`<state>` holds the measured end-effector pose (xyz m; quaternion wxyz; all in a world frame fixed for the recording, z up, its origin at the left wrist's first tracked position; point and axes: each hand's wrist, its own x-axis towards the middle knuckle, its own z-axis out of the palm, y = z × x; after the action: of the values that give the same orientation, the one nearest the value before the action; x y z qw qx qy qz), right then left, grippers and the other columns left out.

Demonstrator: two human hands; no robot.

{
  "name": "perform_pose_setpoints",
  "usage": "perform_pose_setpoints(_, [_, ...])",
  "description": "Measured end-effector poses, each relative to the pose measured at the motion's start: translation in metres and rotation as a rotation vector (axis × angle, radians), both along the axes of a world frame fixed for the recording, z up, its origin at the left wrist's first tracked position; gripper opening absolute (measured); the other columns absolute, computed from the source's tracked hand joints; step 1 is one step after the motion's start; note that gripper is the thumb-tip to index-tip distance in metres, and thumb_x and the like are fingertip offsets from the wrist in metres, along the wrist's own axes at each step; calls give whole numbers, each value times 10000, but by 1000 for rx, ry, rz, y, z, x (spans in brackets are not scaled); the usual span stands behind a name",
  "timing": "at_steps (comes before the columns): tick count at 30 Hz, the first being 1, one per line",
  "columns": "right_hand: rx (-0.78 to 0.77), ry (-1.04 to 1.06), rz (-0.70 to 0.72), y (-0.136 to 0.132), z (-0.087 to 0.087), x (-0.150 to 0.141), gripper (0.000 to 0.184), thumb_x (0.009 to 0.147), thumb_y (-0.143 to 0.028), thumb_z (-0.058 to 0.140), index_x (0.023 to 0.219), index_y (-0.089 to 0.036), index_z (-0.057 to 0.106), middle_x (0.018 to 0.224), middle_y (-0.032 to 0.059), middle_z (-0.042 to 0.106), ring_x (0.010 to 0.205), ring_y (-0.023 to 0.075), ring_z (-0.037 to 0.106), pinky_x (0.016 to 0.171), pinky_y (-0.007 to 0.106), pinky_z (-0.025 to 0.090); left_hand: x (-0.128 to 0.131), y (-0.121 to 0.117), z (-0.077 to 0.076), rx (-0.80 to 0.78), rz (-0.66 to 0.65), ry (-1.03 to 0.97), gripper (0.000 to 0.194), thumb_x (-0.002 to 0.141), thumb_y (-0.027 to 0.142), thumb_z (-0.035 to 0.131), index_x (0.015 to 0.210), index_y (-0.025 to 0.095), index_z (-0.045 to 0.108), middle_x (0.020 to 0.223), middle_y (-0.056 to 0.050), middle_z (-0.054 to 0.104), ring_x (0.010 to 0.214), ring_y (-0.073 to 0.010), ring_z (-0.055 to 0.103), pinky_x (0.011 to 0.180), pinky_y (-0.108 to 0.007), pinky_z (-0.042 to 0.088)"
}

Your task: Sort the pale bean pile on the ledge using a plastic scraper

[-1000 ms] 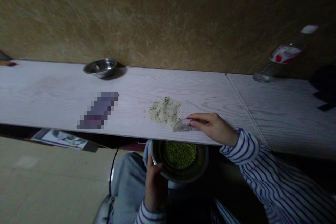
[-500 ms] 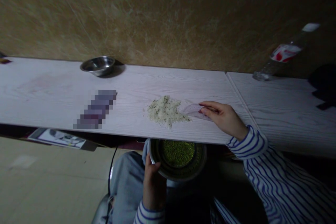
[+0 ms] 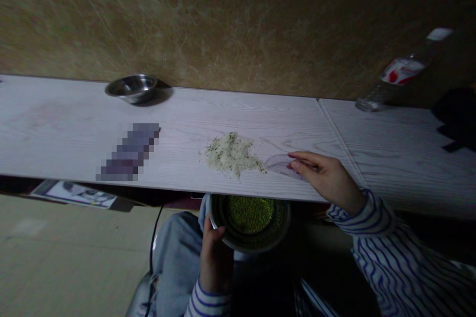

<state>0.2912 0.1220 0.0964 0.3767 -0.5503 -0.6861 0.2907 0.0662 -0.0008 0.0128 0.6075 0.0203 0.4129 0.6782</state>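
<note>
Mid-frame, the right hand (image 3: 330, 181) pinches a clear half-disc (image 3: 277, 164) beside the white pile (image 3: 230, 156), best worked flat. Lower centre, the left hand (image 3: 215, 260) grips a bowl (image 3: 279, 233) of green beans (image 3: 251, 214), best level.

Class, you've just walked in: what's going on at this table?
The left hand holds a metal bowl of small green beans by its rim, below the front of the table. The right hand pinches a clear curved piece beside a pile of white grains with dark flecks. A second bowl stands near the wall.
</note>
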Motion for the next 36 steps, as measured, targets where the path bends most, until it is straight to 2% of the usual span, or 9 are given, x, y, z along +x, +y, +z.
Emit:
perform_pose_setpoints(5, [3,-2,-26,-3,-2,6,253,847,-294,679,1045,-194,801,936,84,831,869,251,801,808,354,666,-1,1,-4,6,-13,-5,473,713,260,757,1185,290,770,1177,-39,733,1152,-285,630,942,-380,513])
perform_pose_setpoints(13, [-44,-25,-6,-14,-3,6,267,850,-315,684,1050,-187,806,937,85,831,885,259,800,835,361,665,0,1,-3,-12,4,-4,475,723,247,740,1196,286,761,1159,-29,727,1136,-269,622,958,-378,492])
perform_pose_setpoints(17, [-42,3,-24,-13,-3,7,267,853,-329,689,1052,-195,806,935,86,830,887,265,800,828,372,668,-1,1,-5,-15,-13,-7,473,698,260,765,1169,303,771,1173,-25,731,1180,-288,608,961,-371,495])
perform_pose_setpoints(21, [-32,29,-1,-11,-4,3,258,852,-332,695,1039,-198,810,928,83,831,866,263,801,808,368,670,-1,1,-3,1,-23,6,458,745,253,720,1198,307,761,1186,-21,733,1181,-275,617,978,-360,488])
perform_pose_setpoints(27, [-11,-24,14,-12,-4,0,242,842,-339,711,1015,-208,819,920,74,831,855,254,799,796,351,668,-1,2,-5,2,-19,31,487,722,266,727,1208,296,751,1221,-32,732,1209,-288,610,1010,-380,478])
perform_pose_setpoints(32, [-59,98,-1,-5,-11,2,270,844,-350,709,1044,-193,802,944,88,830,876,257,802,812,362,671,-1,1,-7,-5,-10,23,473,743,260,725,1214,294,747,1248,-33,722,1235,-297,604,1025,-391,477])
perform_pose_setpoints(36, [-68,117,4,-4,-12,-1,278,839,-335,710,1052,-179,796,948,100,829,887,263,801,824,376,667,-1,2,-6,-7,-19,18,506,710,268,747,1215,291,753,1230,-48,728,1262,-327,593,1034,-427,485])
